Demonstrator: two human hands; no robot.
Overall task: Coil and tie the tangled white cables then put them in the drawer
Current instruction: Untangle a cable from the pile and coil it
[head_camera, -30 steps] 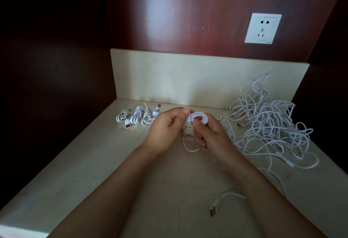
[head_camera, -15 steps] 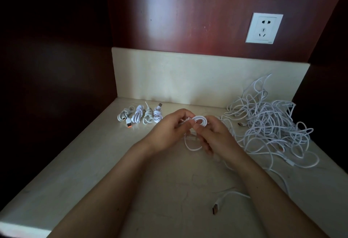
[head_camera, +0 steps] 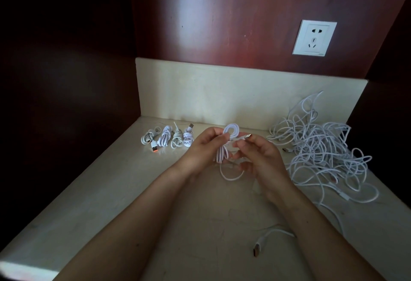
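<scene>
The left hand (head_camera: 203,147) is curled round a half-coiled white cable (head_camera: 231,134), which is pinched at its waist between thumb and fingers, so a small round loop is left standing above the fingers and longer loops are left hanging below. The right hand (head_camera: 260,158) is curled as well, and the same cable's free end is gripped in it, just behind the silver USB plug (head_camera: 248,136), which is pointed up and right, just beside the top loop. Both hands are held close together above the pale stone countertop (head_camera: 111,191), and one slack loop of the cable is draped down between them; whether it touches the top can't really be told. To the right, a tangled heap of thin white cables (head_camera: 322,154) is piled on the counter, near the right hand and up against the pale stone backsplash (head_camera: 222,94). To the left, four small tied white cable bundles (head_camera: 169,139) are lined up in a row near the back, with an orange-tipped plug laid at the leftmost one. Nearer the front, a loose white cable end (head_camera: 257,250) with a metal plug is laid flat beside the right forearm. A white square wall socket (head_camera: 314,37) is mounted on the dark red wooden wall panel (head_camera: 222,14) above the backsplash.
</scene>
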